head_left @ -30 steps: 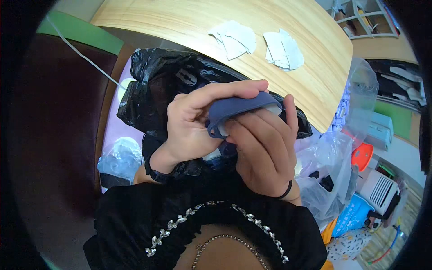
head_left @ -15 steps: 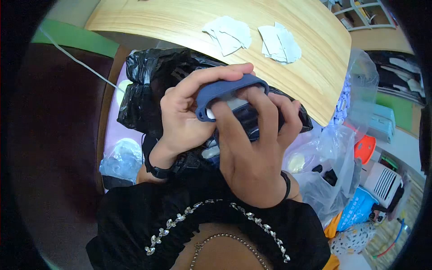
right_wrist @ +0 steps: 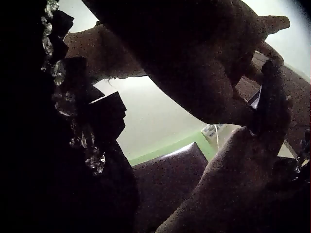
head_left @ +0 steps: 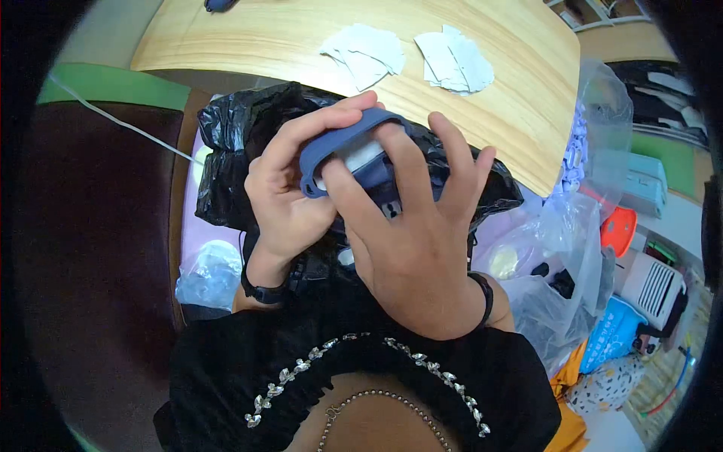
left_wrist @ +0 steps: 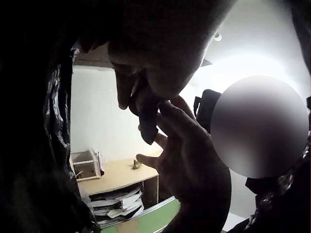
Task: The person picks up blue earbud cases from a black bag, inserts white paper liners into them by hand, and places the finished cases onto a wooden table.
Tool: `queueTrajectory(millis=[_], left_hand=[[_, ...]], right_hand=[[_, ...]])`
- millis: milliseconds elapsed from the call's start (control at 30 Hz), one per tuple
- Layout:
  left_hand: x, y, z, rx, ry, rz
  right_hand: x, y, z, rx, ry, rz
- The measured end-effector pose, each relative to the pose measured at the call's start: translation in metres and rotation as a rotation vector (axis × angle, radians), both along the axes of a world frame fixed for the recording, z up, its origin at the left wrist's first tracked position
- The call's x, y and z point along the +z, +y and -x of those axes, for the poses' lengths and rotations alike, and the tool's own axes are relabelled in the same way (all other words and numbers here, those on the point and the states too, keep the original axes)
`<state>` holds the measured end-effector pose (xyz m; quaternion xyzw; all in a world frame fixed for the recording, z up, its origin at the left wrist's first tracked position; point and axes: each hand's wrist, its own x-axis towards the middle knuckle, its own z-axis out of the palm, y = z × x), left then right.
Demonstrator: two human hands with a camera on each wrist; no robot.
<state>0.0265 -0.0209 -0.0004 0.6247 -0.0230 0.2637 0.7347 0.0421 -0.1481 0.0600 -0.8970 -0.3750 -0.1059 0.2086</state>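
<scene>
In the head view my left hand [head_left: 295, 175] grips a dark blue rubbery band [head_left: 340, 140], fingers curled over its top edge, held above a black plastic bag [head_left: 239, 129] on my lap. My right hand [head_left: 363, 172] meets it from the right. Its thumb and index finger pinch the band where a white piece [head_left: 360, 157] sits inside the loop, and its other fingers are splayed straight. The wrist views are backlit: the band [left_wrist: 148, 122] shows only as a dark strip between silhouetted fingers, and again as the band [right_wrist: 270, 104] against the bright ceiling.
A wooden table [head_left: 248, 38] lies ahead with two piles of white paper pieces [head_left: 365, 53] [head_left: 454, 60]. A clear plastic bag [head_left: 561, 279] with small items hangs at my right, another clear bag [head_left: 211, 273] at my left. A dark brown seat [head_left: 98, 226] is at the left.
Both hands have lifted the band slightly up and left. The right hand's fingers, curled over the band a second ago, have straightened and spread, leaving thumb and index finger on it.
</scene>
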Motion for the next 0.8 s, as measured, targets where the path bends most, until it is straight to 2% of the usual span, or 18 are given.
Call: queueTrajectory(millis=[33,100,133,167,200,267,333,367,400,433,467,567,667,800], left_hand=[[-0.001,0.002,0.000,0.010,0.006,-0.038],[0.007,0.004,0.003,-0.004,0.017,-0.064],[0.010,0.006,0.006,-0.013,0.022,-0.079],[0.007,0.010,0.009,-0.104,0.019,-0.057],[0.008,0.009,0.012,-0.157,0.079,-0.114],[0.009,0.001,0.015,-0.205,0.150,-0.027],[0.003,-0.003,0.015,-0.260,0.124,0.149],[0.002,-0.004,0.014,-0.291,0.110,0.237],[0.003,0.001,0.017,-0.415,0.233,0.425],[-0.004,-0.002,0.015,-0.463,0.168,0.510],[-0.010,-0.006,0.014,-0.508,0.104,0.594],[0.008,-0.009,0.014,-0.628,0.221,0.786],[0.004,-0.009,0.013,-0.783,0.275,0.992],[0.003,-0.010,0.010,-0.792,0.296,1.097]], right_hand=[[0.000,-0.001,-0.002,0.007,0.012,-0.016],[0.012,-0.014,-0.032,0.203,0.162,-0.157],[0.010,-0.024,-0.053,0.226,0.203,-0.248],[0.007,-0.035,-0.073,0.253,0.241,-0.338],[-0.007,-0.044,-0.095,0.210,0.247,-0.446],[-0.028,-0.046,-0.139,0.065,0.050,-0.368],[-0.042,-0.048,-0.162,-0.111,0.250,-0.218],[-0.053,-0.049,-0.174,-0.106,0.215,-0.175],[-0.066,-0.051,-0.186,-0.101,0.178,-0.132],[-0.074,-0.052,-0.193,-0.096,0.143,-0.088],[-0.079,-0.053,-0.196,-0.123,0.173,-0.091],[-0.085,-0.055,-0.202,-0.177,0.281,-0.120],[-0.083,-0.061,-0.205,-0.197,0.405,-0.163],[-0.081,-0.069,-0.211,-0.199,0.560,-0.173]])
